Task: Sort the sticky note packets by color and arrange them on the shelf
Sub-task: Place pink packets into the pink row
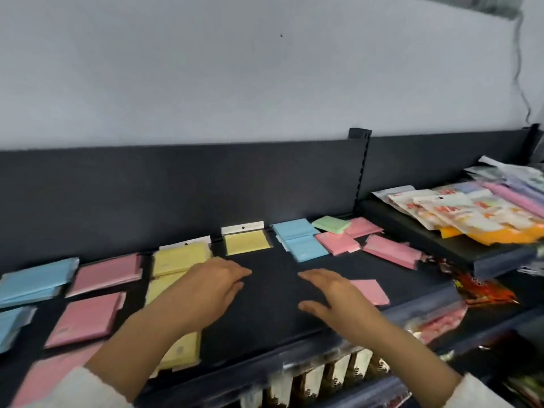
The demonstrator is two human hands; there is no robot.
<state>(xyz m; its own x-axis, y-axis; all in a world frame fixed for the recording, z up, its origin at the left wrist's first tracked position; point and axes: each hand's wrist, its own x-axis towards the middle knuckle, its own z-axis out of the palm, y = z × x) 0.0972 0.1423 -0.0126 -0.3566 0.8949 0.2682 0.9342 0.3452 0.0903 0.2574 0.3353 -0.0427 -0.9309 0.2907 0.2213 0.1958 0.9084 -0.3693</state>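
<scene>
The sticky note packets lie flat on the dark shelf (pixel 265 290), and several are only partly seen: the left hand (pixel 210 285) and its forearm cover much of the yellow packets (pixel 179 257) in the column behind and below it, the right hand (pixel 332 293) hides the near-left part of a lone pink packet (pixel 369 291), and the blue packets (pixel 35 278) at far left run off the frame edge, as does a pink one at the bottom left. Motion blur softens everything, so no print on the wrappers can be read. Most packets sit with their long axis running roughly front to back, hang tabs toward the back panel, though the left groups are skewed by the wide lens. Left of the yellow column lie pink packets (pixel 107 273); farther back stands a single yellow packet (pixel 247 241) with a white header, then a blue pair (pixel 298 238), a green packet (pixel 329 224) resting across pink ones, and more loose pink packets (pixel 391 250) to the right. Both hands hover palm down over the bare middle of the shelf, fingers (pixel 235 273) spread and loosely extended, holding nothing. On the raised neighbouring shelf to the right lies a heap of printed pouches (pixel 459 210); what hangs on the rack below is too blurred to tell.
</scene>
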